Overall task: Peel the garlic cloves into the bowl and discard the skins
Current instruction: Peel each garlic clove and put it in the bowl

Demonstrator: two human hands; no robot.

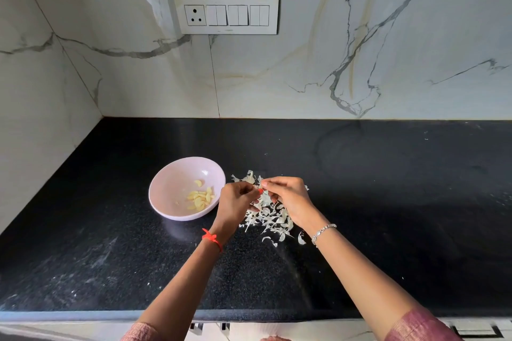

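Head view: black speckled stone countertop [360,202], dusty streaks front-left. White marble-look wall [360,36], grey veins, corner at left. Switch plate [225,14]: one socket, three switch pairs; small mark on its lower edge too small to read. White bowl [160,188] left of hands, peeled cloves [201,198] inside. Left hand [235,199] and right hand [288,196] meet above skins [270,217] heaped on the counter, fingers curled, tips pinching a pale piece [263,196]; clove or skin, cannot tell. Red thread [212,238] on left wrist, bracelet [322,231] on right.
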